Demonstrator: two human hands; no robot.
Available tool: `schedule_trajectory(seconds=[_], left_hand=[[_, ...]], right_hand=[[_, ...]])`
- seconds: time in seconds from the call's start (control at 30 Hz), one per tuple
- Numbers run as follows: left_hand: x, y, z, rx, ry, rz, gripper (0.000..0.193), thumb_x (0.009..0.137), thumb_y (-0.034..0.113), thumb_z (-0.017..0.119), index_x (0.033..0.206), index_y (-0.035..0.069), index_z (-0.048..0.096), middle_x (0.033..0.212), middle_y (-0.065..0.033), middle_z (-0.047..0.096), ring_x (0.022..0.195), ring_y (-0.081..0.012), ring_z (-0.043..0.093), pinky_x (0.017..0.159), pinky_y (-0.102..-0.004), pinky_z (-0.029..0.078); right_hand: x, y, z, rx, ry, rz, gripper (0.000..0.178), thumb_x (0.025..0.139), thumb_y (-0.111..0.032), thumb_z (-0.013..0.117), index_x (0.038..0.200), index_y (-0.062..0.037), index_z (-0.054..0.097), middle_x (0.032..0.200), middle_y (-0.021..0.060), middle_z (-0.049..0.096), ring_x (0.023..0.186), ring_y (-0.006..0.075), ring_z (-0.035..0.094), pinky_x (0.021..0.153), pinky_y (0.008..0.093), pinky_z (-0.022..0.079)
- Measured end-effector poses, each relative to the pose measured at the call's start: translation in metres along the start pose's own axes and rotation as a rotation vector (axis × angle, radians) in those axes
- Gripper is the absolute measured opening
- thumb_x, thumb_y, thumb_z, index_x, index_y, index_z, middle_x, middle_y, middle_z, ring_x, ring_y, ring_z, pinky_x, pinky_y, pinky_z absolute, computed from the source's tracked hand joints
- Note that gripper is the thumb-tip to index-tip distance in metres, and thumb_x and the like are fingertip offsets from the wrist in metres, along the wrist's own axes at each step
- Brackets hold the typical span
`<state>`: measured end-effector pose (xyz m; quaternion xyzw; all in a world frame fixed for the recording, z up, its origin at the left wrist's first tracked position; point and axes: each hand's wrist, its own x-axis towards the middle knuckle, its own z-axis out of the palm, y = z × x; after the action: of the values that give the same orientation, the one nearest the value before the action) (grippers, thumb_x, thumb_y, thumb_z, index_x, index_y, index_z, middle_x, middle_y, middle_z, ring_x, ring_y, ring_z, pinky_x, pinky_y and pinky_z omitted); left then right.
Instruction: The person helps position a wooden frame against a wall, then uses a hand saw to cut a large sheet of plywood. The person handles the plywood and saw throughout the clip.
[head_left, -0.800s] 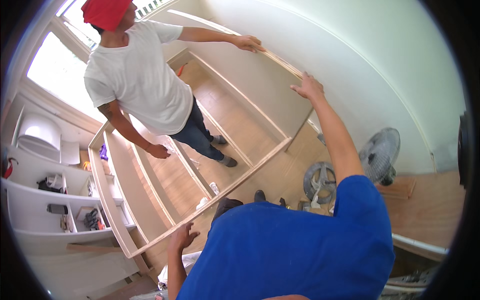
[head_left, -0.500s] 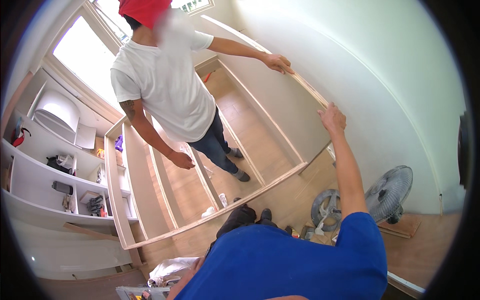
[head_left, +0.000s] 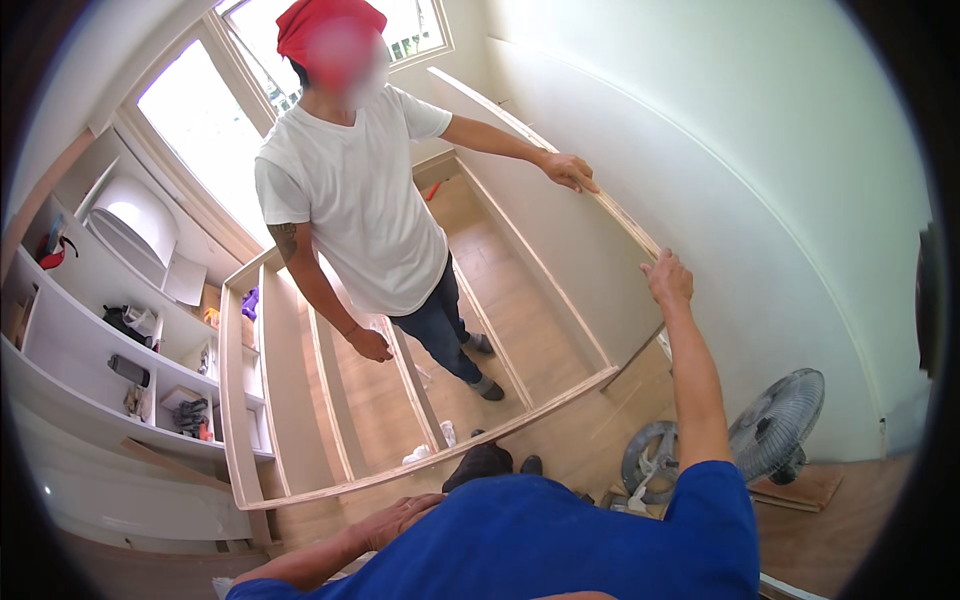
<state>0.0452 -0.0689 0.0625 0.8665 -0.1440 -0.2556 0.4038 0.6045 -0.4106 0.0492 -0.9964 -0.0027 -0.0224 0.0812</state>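
On my remote feed, the open wooden frame [head_left: 300,390] stands on the wood-look floor [head_left: 490,245], its crosspieces set in; whether fastening remains, I can't tell. My right hand [head_left: 668,280] has its fingers gripping the upright panel [head_left: 560,250]'s top corner; a co-worker's hand [head_left: 568,172] rests farther along. My left hand [head_left: 395,520] lies near my waist, its hold unclear. Pale wall [head_left: 760,200], fan [head_left: 785,420] and white shelves [head_left: 70,345] surround us.

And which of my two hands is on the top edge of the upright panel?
Your right hand, at the near end of the panel; your left hand is low, by your blue shirt.
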Motion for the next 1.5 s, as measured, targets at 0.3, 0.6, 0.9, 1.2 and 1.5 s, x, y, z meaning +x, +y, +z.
schedule_trajectory(seconds=[0.3, 0.6, 0.9, 1.2, 1.5], left_hand=[[-0.002, -0.022, -0.001, 0.023, -0.040, 0.046, 0.079, 0.101, 0.048, 0.054, 0.162, 0.010, 0.022, 0.163, -0.0249, 0.030, 0.147, -0.0431, 0.036, 0.120, -0.0508, 0.032], [-0.005, -0.029, 0.001, 0.000, -0.064, 0.013, 0.078, 0.102, 0.044, 0.054, 0.162, 0.012, 0.016, 0.161, -0.0263, 0.031, 0.145, -0.0448, 0.039, 0.117, -0.0517, 0.035], [-0.003, -0.028, 0.006, 0.082, -0.036, 0.069, 0.075, 0.102, 0.041, 0.055, 0.161, 0.011, 0.019, 0.160, -0.0266, 0.032, 0.143, -0.0458, 0.041, 0.118, -0.0504, 0.035], [-0.005, -0.032, 0.005, -0.008, -0.062, -0.002, 0.068, 0.105, 0.040, 0.048, 0.160, 0.008, 0.024, 0.162, -0.0229, 0.032, 0.148, -0.0407, 0.036, 0.121, -0.0483, 0.032], [-0.005, -0.024, -0.004, -0.093, -0.089, -0.115, 0.066, 0.106, 0.040, 0.044, 0.160, 0.007, 0.026, 0.162, -0.0227, 0.033, 0.147, -0.0394, 0.038, 0.120, -0.0472, 0.032]], right_hand=[[0.003, 0.009, 0.019, -0.054, 0.090, -0.043, 0.057, 0.095, -0.054, 0.067, 0.121, -0.0046, 0.054, 0.117, 0.0173, 0.068, 0.105, 0.0363, 0.071, 0.088, 0.0470, 0.059], [0.000, 0.005, 0.010, -0.064, 0.053, -0.005, 0.056, 0.095, -0.053, 0.068, 0.122, -0.0056, 0.055, 0.121, 0.0121, 0.068, 0.111, 0.0328, 0.069, 0.088, 0.0452, 0.060], [-0.001, 0.005, 0.010, 0.004, 0.082, -0.044, 0.049, 0.094, -0.046, 0.071, 0.117, -0.0053, 0.057, 0.118, 0.0153, 0.069, 0.108, 0.0354, 0.069, 0.090, 0.0479, 0.057], [-0.003, 0.003, 0.008, 0.006, 0.067, 0.006, 0.051, 0.095, -0.048, 0.069, 0.122, -0.0067, 0.056, 0.120, 0.0158, 0.069, 0.108, 0.0363, 0.070, 0.090, 0.0490, 0.057], [0.002, 0.004, 0.009, -0.005, 0.035, 0.005, 0.051, 0.094, -0.048, 0.070, 0.123, -0.0076, 0.057, 0.123, 0.0141, 0.068, 0.114, 0.0352, 0.068, 0.093, 0.0483, 0.058]])
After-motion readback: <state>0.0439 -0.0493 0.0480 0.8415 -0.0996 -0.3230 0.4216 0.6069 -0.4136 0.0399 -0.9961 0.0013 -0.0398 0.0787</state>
